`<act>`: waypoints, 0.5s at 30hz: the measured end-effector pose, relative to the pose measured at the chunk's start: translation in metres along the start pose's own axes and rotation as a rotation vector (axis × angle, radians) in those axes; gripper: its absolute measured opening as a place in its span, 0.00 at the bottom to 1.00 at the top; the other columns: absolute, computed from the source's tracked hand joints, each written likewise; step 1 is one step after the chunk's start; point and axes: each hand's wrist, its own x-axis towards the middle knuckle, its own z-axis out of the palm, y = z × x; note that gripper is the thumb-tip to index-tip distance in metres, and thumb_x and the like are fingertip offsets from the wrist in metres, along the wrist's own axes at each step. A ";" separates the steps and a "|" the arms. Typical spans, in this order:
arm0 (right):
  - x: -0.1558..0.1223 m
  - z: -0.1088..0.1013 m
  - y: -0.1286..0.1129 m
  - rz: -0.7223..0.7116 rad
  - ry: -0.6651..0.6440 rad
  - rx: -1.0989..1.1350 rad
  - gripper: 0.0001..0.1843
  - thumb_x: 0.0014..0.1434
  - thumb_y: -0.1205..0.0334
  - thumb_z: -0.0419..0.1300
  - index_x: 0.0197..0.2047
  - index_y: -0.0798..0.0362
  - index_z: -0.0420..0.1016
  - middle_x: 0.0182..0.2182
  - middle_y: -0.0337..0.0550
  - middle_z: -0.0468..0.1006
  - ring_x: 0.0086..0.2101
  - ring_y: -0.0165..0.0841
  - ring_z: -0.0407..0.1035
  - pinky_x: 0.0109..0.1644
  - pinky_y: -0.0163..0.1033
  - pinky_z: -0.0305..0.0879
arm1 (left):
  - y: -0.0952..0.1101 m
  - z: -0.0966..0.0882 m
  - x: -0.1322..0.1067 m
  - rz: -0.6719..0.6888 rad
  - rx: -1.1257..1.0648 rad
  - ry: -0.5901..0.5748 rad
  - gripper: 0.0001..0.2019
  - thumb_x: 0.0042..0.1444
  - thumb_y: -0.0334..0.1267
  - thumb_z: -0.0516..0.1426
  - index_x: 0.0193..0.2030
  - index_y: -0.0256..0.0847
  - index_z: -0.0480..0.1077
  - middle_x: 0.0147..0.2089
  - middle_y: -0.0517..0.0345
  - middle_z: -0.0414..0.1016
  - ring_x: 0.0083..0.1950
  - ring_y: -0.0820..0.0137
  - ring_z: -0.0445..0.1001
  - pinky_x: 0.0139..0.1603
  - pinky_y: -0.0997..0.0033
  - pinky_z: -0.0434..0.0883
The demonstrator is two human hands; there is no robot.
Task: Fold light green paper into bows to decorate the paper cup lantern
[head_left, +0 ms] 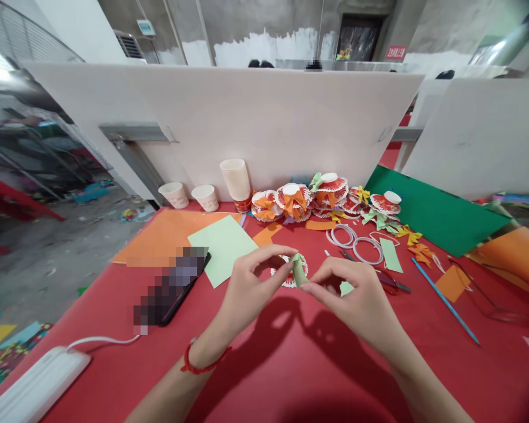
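Observation:
Between the fingertips of both hands is a small folded strip of light green paper (298, 271). My left hand (258, 276) pinches its upper end between thumb and fingers. At its lower end, my right hand (352, 282) pinches it the same way. Behind the strip, partly hidden by it, lies a red and white cut paper cup (286, 278) on the red tabletop. A green paper scrap (346, 288) shows under my right hand. Red-handled scissors (392, 282) lie just beyond the right hand, partly covered by it.
Cut cups with paper bows (293, 202) line the white partition (247, 117), beside plain paper cups (205, 198). Green paper (223, 244) and a phone (185, 288) lie left. Rolls of white cord (367, 251), a blue stick (445, 301) and orange paper (453, 284) lie right.

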 end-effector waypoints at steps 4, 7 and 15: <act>0.001 0.001 -0.001 -0.081 -0.026 0.052 0.10 0.53 0.66 0.63 0.22 0.54 0.70 0.20 0.35 0.70 0.20 0.25 0.59 0.24 0.32 0.57 | 0.002 0.001 0.000 -0.060 -0.069 -0.016 0.04 0.50 0.30 0.61 0.34 0.39 0.76 0.34 0.58 0.81 0.37 0.72 0.77 0.42 0.77 0.74; 0.001 0.001 0.000 -0.128 -0.040 0.062 0.09 0.53 0.67 0.63 0.23 0.54 0.70 0.21 0.35 0.71 0.21 0.25 0.60 0.25 0.31 0.59 | 0.005 0.000 0.000 -0.133 -0.124 -0.060 0.03 0.50 0.32 0.61 0.33 0.39 0.76 0.31 0.58 0.81 0.33 0.72 0.77 0.37 0.77 0.74; 0.001 0.000 -0.001 -0.161 -0.050 0.061 0.14 0.51 0.57 0.67 0.24 0.53 0.68 0.22 0.35 0.71 0.21 0.25 0.59 0.25 0.31 0.59 | 0.003 -0.006 -0.002 -0.261 -0.292 -0.213 0.10 0.47 0.35 0.65 0.39 0.40 0.77 0.39 0.54 0.80 0.41 0.67 0.77 0.41 0.71 0.75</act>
